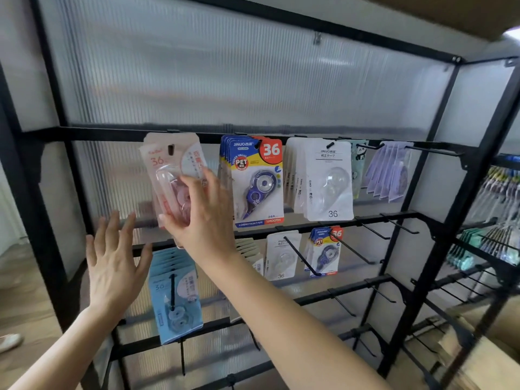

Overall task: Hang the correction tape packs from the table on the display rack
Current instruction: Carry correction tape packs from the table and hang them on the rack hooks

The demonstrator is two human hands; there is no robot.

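pink correction tape packs (168,178) on the top-left hook (170,149) of the display rack (98,131), tilted, right hand (205,220) fingers curled round their lower end, left hand (115,266) fingers spread and empty; risk: released askew, packs may slide off

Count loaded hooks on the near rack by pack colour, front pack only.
Pink stack, held by the right hand: 1
Dark blue stacks: 2
White stacks: 2
Green panda stack: 1
Lavender stack: 1
Light blue stack: 1
Cream stack, partly hidden: 1
Total: 9
The far rack is too blurred to count.
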